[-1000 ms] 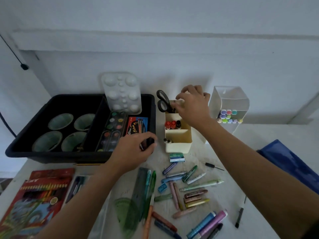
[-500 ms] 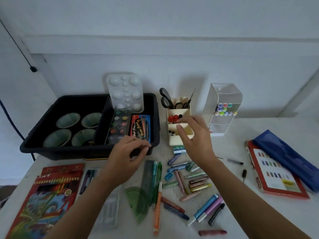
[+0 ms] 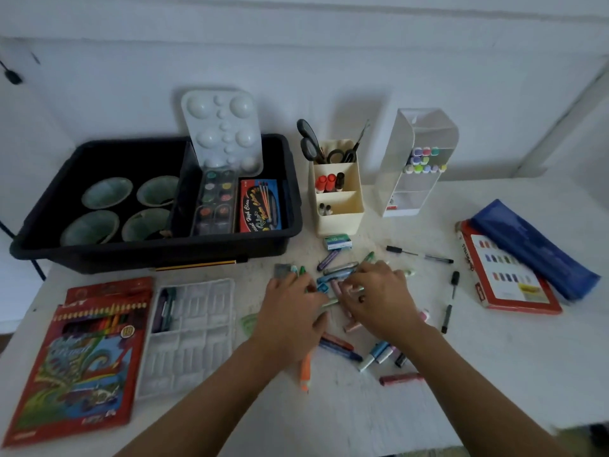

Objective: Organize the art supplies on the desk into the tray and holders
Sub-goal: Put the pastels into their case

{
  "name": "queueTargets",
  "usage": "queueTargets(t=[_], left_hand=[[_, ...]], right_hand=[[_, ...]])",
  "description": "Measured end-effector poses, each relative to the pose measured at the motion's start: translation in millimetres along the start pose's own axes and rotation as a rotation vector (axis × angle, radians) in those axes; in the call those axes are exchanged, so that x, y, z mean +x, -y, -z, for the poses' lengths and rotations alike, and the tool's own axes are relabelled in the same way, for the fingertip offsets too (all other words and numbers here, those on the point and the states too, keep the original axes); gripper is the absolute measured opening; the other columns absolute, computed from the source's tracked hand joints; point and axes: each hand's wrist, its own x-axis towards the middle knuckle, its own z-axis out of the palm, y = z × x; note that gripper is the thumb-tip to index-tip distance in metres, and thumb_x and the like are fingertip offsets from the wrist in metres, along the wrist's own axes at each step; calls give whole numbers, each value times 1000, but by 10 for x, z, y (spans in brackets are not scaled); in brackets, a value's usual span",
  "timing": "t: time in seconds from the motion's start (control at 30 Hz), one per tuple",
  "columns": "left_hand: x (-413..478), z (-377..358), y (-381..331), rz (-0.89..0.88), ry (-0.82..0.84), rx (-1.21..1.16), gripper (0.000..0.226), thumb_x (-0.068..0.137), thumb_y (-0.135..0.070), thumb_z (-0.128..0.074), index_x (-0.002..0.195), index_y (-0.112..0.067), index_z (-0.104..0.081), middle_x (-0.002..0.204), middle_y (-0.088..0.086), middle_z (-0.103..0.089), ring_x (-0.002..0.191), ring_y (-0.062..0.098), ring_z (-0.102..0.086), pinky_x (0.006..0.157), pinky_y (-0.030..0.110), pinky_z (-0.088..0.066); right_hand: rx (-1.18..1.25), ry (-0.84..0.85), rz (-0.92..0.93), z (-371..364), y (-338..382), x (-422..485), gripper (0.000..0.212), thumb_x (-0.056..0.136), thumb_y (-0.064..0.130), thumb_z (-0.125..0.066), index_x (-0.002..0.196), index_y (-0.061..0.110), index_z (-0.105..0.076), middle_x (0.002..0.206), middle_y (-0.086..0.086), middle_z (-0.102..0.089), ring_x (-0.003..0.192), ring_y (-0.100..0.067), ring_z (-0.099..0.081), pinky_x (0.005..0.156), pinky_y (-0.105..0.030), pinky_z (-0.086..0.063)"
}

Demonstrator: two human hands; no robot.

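A loose pile of crayons and pens (image 3: 336,270) lies on the white desk in front of the cream desk holder (image 3: 339,222). My left hand (image 3: 290,311) rests palm down on the pile's left side, fingers stretched over green pens. My right hand (image 3: 379,298) covers the pile's right side, its fingertips curled onto pinkish crayons; I cannot see whether it grips one. The black tray (image 3: 158,255) stands at the back left with several green cups, a watercolour set (image 3: 214,202) and a white palette (image 3: 224,127). A clear marker holder (image 3: 402,199) stands at the back right.
A coloured pencil box (image 3: 82,354) and a white plastic insert (image 3: 191,328) lie at the left. A red pastel box (image 3: 504,278) and a blue pouch (image 3: 534,249) sit at the right. Black pens (image 3: 418,254), a maroon crayon (image 3: 398,378) and an orange pen (image 3: 304,371) lie around the pile.
My right hand came down from the cream holder to the pile. My left hand moved from the tray's front edge onto the pens. The view tilted down.
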Motion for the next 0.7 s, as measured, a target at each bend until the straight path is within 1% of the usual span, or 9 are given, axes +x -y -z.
queueTargets(t=[0.07, 0.13, 0.27, 0.4, 0.5, 0.57, 0.63, 0.7], left_hand=[[40, -15, -28, 39, 2, 32, 34, 101, -45, -46, 129, -34, -62, 132, -7, -50, 127, 16, -39, 107, 39, -29], [78, -27, -60, 73, 8, 60, 34, 101, -47, -46, 128, -34, -62, 132, -7, -51, 128, 17, -40, 108, 40, -28], [128, -43, -100, 95, -1, 79, 34, 101, -50, -47, 124, -33, -63, 126, -8, -52, 123, 15, -43, 104, 39, -27], [148, -43, -102, 94, -17, 51, 30, 102, -45, -46, 121, -32, -64, 122, -8, -53, 120, 14, -45, 102, 37, -25], [145, -36, -104, 80, -23, 45, 27, 103, -42, -44, 116, -31, -66, 117, -9, -52, 115, 13, -45, 98, 36, -26], [141, -30, -109, 85, -21, 52, 27, 103, -41, -45, 115, -31, -66, 115, -10, -52, 113, 13, -46, 96, 36, -26], [146, -18, -105, 97, -5, 63, 28, 101, -43, -46, 116, -31, -66, 115, -10, -52, 114, 13, -45, 100, 37, -27], [165, 1, -91, 101, 18, 62, 29, 101, -45, -47, 117, -32, -67, 116, -10, -52, 114, 13, -45, 101, 38, -27]], right_hand=[[-39, 7, -19, 13, 5, 2, 29, 93, 51, -58, 92, 28, -75, 94, 7, -63, 94, -16, -53, 81, -36, -37], [-70, 49, -51, 24, 1, 16, 28, 90, 52, -60, 93, 28, -73, 96, 8, -62, 95, -15, -52, 82, -35, -34], [-112, 104, -80, 30, 10, 71, 30, 87, 57, -60, 91, 28, -67, 93, 10, -61, 94, -14, -54, 87, -37, -37], [-157, 172, -68, 55, 35, 136, 35, 85, 61, -57, 82, 26, -61, 85, 9, -58, 86, -14, -52, 93, -40, -38], [-171, 218, -43, 95, 27, 181, 37, 84, 63, -59, 77, 27, -55, 83, 8, -57, 84, -14, -48, 97, -43, -38], [-171, 231, -28, 116, 23, 198, 37, 82, 66, -61, 82, 29, -53, 85, 9, -54, 86, -13, -45, 99, -44, -37], [-151, 245, -37, 124, 7, 210, 39, 81, 66, -64, 90, 29, -56, 90, 8, -56, 88, -13, -44, 102, -45, -36], [-130, 250, -43, 126, -4, 228, 41, 81, 66, -65, 93, 28, -59, 93, 7, -60, 89, -12, -46, 102, -44, -36]])
